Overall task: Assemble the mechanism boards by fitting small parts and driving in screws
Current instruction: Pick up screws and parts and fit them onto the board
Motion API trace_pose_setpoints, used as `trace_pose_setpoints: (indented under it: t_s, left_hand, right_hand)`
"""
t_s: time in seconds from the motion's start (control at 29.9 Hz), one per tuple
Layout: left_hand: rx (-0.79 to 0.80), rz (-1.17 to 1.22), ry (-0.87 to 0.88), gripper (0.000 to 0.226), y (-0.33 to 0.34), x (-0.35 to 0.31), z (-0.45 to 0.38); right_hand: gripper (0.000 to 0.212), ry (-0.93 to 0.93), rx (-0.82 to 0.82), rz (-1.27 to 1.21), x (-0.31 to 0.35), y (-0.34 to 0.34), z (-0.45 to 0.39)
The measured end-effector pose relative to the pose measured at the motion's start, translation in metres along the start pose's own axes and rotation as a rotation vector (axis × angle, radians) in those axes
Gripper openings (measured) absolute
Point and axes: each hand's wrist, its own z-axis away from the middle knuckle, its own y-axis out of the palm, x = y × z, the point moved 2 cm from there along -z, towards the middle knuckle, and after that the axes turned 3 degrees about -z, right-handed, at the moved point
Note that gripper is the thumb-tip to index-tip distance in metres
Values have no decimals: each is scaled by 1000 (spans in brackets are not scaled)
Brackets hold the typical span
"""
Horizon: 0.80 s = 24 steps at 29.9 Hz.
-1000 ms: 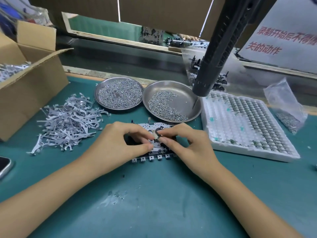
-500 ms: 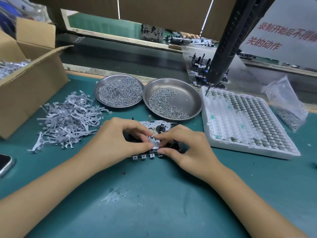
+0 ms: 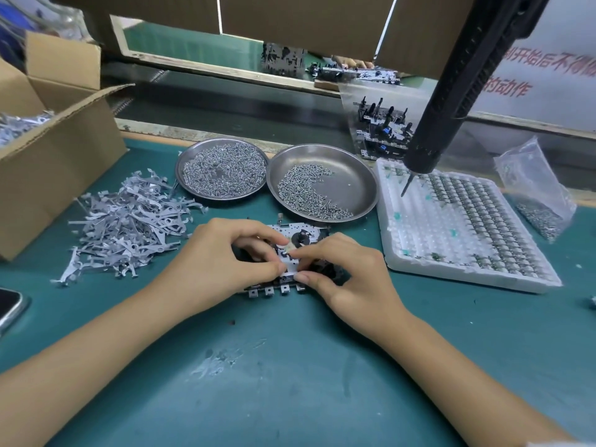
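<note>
A metal mechanism board (image 3: 292, 235) lies flat on the green mat in the middle of the view, mostly covered by both hands. My left hand (image 3: 222, 259) grips its left part with curled fingers, thumb against the near edge. My right hand (image 3: 348, 272) pinches a small pale part on the board's middle, fingertips meeting those of the left hand. A black electric screwdriver (image 3: 458, 91) hangs from above at the right, its bit over the white tray. Two round steel dishes hold screws: a full dish (image 3: 222, 169) and a half-filled dish (image 3: 351, 175).
A heap of grey stamped metal levers (image 3: 129, 221) lies to the left beside an open cardboard box (image 3: 54, 156). A white foam tray (image 3: 458, 227) of small parts sits at the right, with a plastic bag (image 3: 535, 191) beyond. A phone (image 3: 8, 308) lies at the left edge. Finished boards (image 3: 380, 130) stand behind.
The hanging screwdriver has swung right, from over the right dish to over the white tray. Both hands stay on the board, fingers shifted slightly toward its near edge.
</note>
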Motion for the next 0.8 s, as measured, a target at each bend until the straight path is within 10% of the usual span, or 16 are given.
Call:
trace_pose_setpoints:
  t_s: [0.43,0.67,0.8]
  left_hand:
    - [55,42,89,21,0,-2,-2]
    - [-430,-384,202,16,-30,-3,-36]
    - [-311,-758,-62,35,-46,12,-78]
  right_hand:
    - [23,243,-115,-339,-3,-5,-3]
    - [21,243,-160,-336,-2,-4,-2]
    - [25,233,-174,-317,-3,-4,-2]
